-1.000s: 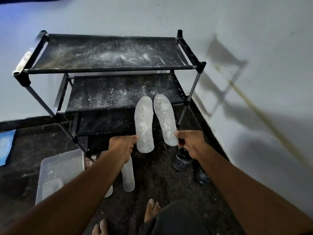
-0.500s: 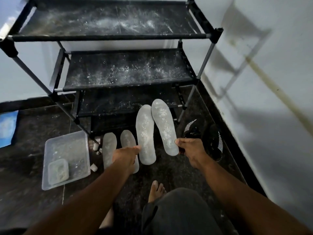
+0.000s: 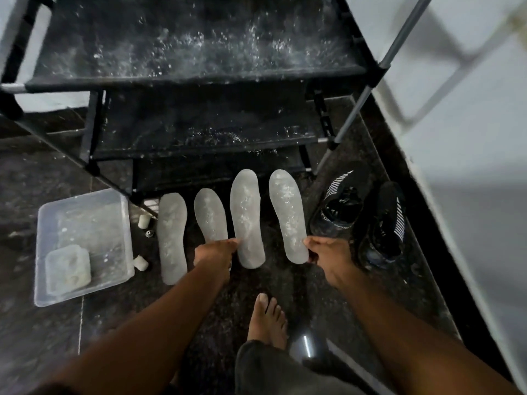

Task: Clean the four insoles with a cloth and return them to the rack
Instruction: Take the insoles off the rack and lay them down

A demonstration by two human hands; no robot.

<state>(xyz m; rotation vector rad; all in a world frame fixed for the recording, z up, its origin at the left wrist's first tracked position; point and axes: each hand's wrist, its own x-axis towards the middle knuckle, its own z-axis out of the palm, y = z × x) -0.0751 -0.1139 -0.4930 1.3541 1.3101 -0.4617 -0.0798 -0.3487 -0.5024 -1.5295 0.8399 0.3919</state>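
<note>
Several pale, dusty insoles lie side by side in front of the black rack (image 3: pixel 199 78). My left hand (image 3: pixel 215 252) pinches the heel end of the third insole (image 3: pixel 246 218). My right hand (image 3: pixel 328 252) pinches the heel end of the rightmost insole (image 3: pixel 288 215). Both held insoles are low, at or just above the dark floor. The leftmost insole (image 3: pixel 172 238) and the second insole (image 3: pixel 210 215) lie flat on the floor, the second partly hidden by my left hand. No cloth shows apart from a pale block in the tub.
A clear plastic tub (image 3: pixel 82 209) with a pale sponge-like block (image 3: pixel 68 266) sits at left. Small white caps (image 3: pixel 144 221) lie beside it. Two black shoes (image 3: pixel 359 212) stand at right along the white wall (image 3: pixel 456 138). My bare foot (image 3: pixel 266 320) is below.
My view has dropped and moved closer to the floor. Both hands have lowered their two insoles from in front of the rack's shelves down beside the two on the floor.
</note>
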